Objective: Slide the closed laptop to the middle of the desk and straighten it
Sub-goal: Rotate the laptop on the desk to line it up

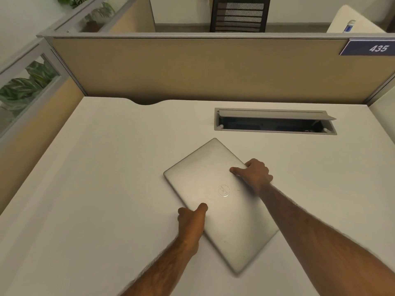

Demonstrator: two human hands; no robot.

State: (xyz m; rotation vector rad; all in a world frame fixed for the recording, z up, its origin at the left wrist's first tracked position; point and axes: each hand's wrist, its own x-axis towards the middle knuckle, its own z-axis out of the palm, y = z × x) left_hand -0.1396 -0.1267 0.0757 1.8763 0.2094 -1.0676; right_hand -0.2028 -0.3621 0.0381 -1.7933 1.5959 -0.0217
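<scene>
A closed silver laptop (pixel 213 184) lies flat on the white desk (pixel 96 178), a little right of the desk's middle, turned so its corners point toward me and toward the back panel. My left hand (pixel 192 218) grips its near-left long edge, thumb on the lid. My right hand (pixel 254 174) holds the far-right edge, thumb pressed on the lid and fingers curled over the side. My right forearm covers part of the laptop's right corner.
A cable tray (pixel 275 122) with its lid raised is sunk into the desk behind the laptop. A tan partition (pixel 192 69) with a blue sign reading 435 (pixel 372 48) closes the back. Another panel (pixel 32 133) borders the left. Bare desktop spreads to the left.
</scene>
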